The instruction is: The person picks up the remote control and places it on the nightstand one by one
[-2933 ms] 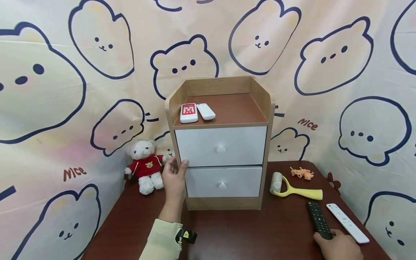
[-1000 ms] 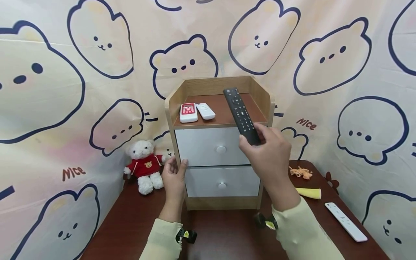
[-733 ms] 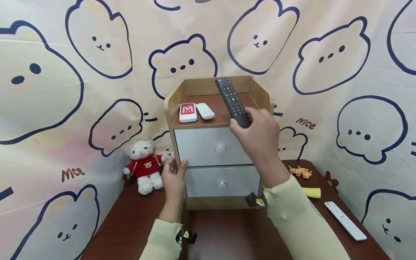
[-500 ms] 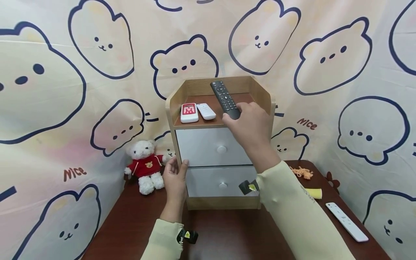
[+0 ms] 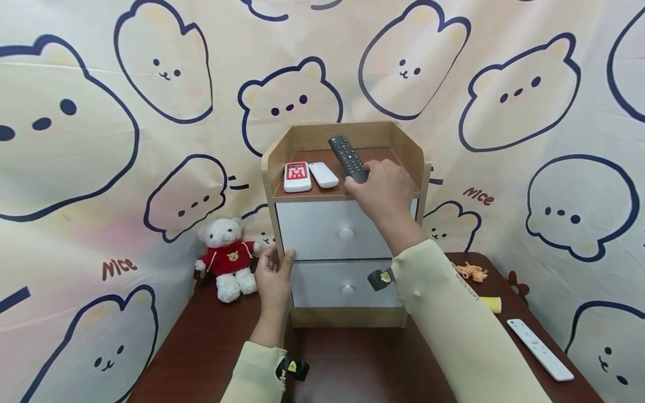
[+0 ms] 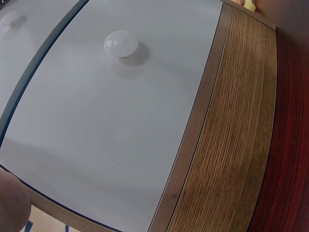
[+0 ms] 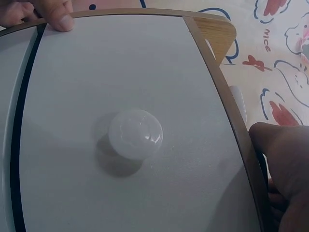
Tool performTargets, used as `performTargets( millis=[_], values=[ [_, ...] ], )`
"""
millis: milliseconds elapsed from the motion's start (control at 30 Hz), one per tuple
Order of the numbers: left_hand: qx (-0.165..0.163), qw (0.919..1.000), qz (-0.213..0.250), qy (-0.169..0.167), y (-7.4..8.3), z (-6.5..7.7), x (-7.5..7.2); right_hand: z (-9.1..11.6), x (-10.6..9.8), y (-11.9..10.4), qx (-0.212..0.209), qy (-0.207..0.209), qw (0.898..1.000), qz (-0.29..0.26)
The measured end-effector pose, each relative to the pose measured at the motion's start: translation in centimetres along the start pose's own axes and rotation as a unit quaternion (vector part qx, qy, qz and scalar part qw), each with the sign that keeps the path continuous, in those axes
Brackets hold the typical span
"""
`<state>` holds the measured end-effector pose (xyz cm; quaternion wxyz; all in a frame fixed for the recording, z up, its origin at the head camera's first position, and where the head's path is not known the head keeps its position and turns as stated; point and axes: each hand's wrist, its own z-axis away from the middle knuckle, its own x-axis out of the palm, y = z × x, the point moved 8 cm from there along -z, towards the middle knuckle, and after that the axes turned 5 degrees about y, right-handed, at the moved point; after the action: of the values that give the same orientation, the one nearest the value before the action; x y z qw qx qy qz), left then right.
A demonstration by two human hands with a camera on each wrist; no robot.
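A small wooden cabinet (image 5: 347,317) with two white drawers stands on the table. My right hand (image 5: 385,187) pinches the near end of a black remote control (image 5: 346,155) over the cabinet's brown top shelf; whether the remote touches the shelf I cannot tell. On that shelf, left of it, lie a white remote (image 5: 323,174) and a white remote with a red face (image 5: 297,177). My left hand (image 5: 274,282) holds the cabinet's left side edge, its thumb on the front beside the gap between the drawers. In the right wrist view, the upper drawer's round knob (image 7: 136,134) fills the middle.
A white teddy bear in a red hoodie (image 5: 228,258) sits left of the cabinet. To the right on the table lie a long white remote (image 5: 540,350), a yellow handle (image 5: 491,304) partly behind my sleeve, and an orange tangled piece (image 5: 471,272). Printed cloth hangs behind.
My right hand took the black remote from the table's right side and carried it up and left over the shelf, lowering it slightly at the end. My left hand stays at the cabinet's edge.
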<state>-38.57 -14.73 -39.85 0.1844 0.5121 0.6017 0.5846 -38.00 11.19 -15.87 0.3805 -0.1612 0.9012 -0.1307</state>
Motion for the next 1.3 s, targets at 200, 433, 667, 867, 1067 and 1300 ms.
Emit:
performTargets(
  millis=[200,433,667,867,1067,1300],
  values=[
    [-0.004,1.0,-0.002,0.002,-0.19,0.07,-0.15,-0.24,0.72,0.21,0.005,-0.004,1.0,0.009],
    [-0.001,1.0,-0.001,0.004,0.12,-0.08,0.04,-0.58,0.71,0.17,0.012,-0.012,1.0,0.02],
    [0.001,1.0,0.001,0.007,0.17,-0.01,0.04,-0.55,0.84,0.08,0.015,-0.029,0.999,0.041],
    [0.002,1.0,0.005,0.006,0.11,0.08,0.1,-0.56,0.75,-0.05,0.005,-0.032,0.998,0.055],
    [0.003,1.0,0.001,0.007,0.12,0.1,0.07,-0.5,0.64,0.01,0.003,-0.038,0.998,0.055],
    [0.0,1.0,-0.001,0.003,0.01,0.11,0.04,-0.31,0.5,0.16,-0.008,-0.036,0.999,0.039]
  ],
)
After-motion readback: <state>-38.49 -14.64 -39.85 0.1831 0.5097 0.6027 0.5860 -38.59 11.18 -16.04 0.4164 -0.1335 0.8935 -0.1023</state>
